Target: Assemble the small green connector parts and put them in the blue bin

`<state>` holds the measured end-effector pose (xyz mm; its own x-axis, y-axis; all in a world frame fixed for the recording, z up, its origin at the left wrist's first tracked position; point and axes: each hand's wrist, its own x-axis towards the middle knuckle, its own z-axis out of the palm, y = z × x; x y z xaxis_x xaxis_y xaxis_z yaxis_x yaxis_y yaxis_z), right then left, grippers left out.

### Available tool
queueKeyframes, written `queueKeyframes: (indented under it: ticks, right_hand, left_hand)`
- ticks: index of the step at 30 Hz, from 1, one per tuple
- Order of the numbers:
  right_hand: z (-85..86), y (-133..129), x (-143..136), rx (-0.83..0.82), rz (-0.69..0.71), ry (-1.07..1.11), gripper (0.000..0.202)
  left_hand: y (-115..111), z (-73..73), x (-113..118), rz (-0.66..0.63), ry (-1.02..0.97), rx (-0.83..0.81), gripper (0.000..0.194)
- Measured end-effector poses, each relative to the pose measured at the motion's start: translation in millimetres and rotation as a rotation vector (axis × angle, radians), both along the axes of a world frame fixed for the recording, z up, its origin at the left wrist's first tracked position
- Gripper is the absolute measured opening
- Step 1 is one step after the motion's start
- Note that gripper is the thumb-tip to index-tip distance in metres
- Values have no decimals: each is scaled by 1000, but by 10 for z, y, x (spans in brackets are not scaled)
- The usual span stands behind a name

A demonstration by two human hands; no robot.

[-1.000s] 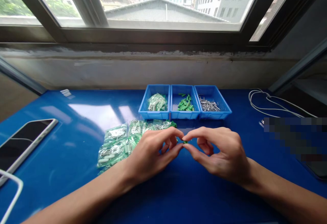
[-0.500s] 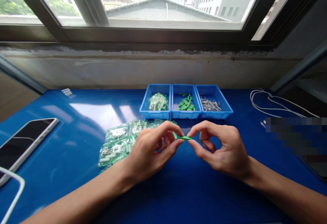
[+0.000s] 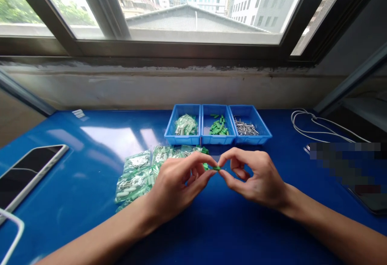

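Between my two hands is a small green plastic wall plug (image 3: 216, 168), mostly covered by fingertips. My left hand (image 3: 183, 176) pinches its left end between thumb and index finger. The thumb and index finger of my right hand (image 3: 256, 174) close on the right end, so the fingertips of both hands nearly meet. More green plugs (image 3: 206, 166) lie just behind my left fingers, partly hidden. Left of my left hand are several clear bags (image 3: 133, 180) with green and white plugs and metal screws inside, some of them covered by that hand.
Three blue bins stand side by side at the back: a left bin (image 3: 183, 140) with filled bags, a middle bin (image 3: 218, 139) with green plugs, a right bin (image 3: 253, 139) with screws. A phone (image 3: 30, 172) lies left; a white cable (image 3: 320, 126) coils right.
My hands have come closer together, and less of the green wall plug shows between the fingertips. The whole view has shifted slightly, with the bins lower in the picture.
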<state>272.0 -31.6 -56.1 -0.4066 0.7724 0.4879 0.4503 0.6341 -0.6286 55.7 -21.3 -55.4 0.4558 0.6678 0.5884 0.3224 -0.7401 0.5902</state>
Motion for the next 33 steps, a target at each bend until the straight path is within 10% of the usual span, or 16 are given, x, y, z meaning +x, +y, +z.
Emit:
queueKeyframes:
  ticks: [10, 16, 24, 33]
  right_hand:
    - [343, 419, 165, 212, -355, -327, 12]
    - [172, 276, -63, -52, -76, -463, 6]
    - [-112, 204, -156, -169, -101, -422, 5]
    - [-57, 181, -66, -170, -107, -195, 3]
  left_hand:
    - [97, 102, -33, 125, -132, -194, 12]
    - [102, 73, -16, 129, -119, -197, 12]
    - [113, 29, -33, 135, -63, -182, 14]
    - [139, 19, -43, 152, 7, -109, 14]
